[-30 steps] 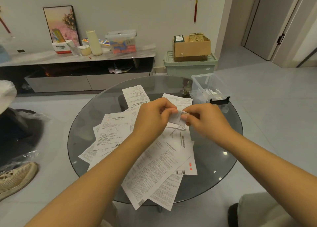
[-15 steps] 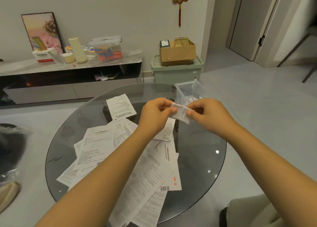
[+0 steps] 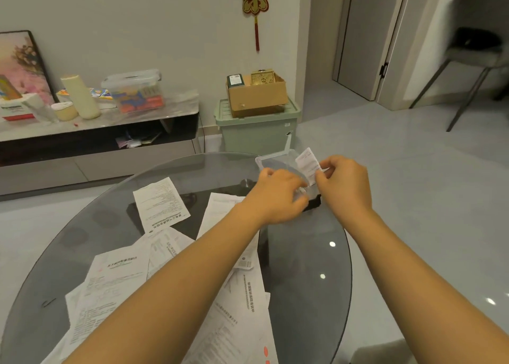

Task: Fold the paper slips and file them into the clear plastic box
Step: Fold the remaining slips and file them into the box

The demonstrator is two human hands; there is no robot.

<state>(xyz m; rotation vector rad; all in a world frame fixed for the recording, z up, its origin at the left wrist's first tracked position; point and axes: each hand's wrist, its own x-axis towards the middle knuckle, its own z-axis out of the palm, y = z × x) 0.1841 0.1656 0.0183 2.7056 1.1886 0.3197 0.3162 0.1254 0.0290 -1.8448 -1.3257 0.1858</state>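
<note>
My right hand (image 3: 345, 184) pinches a small folded paper slip (image 3: 308, 164) and holds it upright over the right side of the clear plastic box (image 3: 275, 158). The box stands open at the far edge of the round glass table (image 3: 311, 253), with its black latch (image 3: 312, 205) facing me. My left hand (image 3: 278, 195) lies over the box's near side with curled fingers. Blur hides whether it grips the box. Several unfolded paper slips (image 3: 159, 202) lie spread over the table's left and middle, partly under my forearms.
A green storage bin (image 3: 257, 132) with a cardboard carton (image 3: 257, 96) on top stands on the floor just behind the table. A low cabinet (image 3: 96, 132) with clutter runs along the left wall. A grey chair (image 3: 476, 58) stands at the far right.
My left hand has let go of the folded slip and dropped onto the box. My right hand has carried the slip up and right, over the box. The view has turned right.
</note>
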